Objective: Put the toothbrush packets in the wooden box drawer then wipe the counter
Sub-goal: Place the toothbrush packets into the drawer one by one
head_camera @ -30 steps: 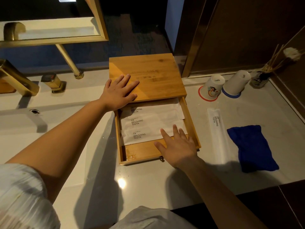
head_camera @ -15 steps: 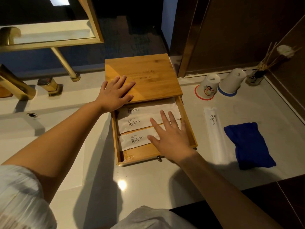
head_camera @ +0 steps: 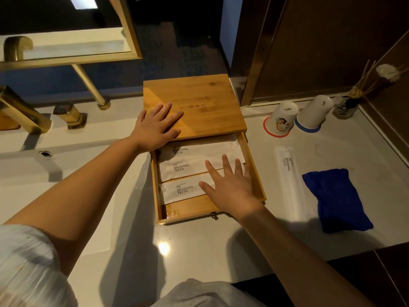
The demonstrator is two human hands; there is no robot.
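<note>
On the worktop (head_camera: 199,251), the pulled-out drawer (head_camera: 256,173) is seen with three toothbrush packets (head_camera: 183,189) laid inside, pressed flat by the right hand (head_camera: 230,187) with fingers spread. A fourth packet (head_camera: 287,171) is left beside a blue cloth (head_camera: 336,200). Farther back, the wooden box (head_camera: 205,107) is steadied by the flat left hand (head_camera: 155,129).

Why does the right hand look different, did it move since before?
Yes. The right hand slid away from the drawer's front edge, further into the drawer, and now lies flat on the toothbrush packets.
</note>
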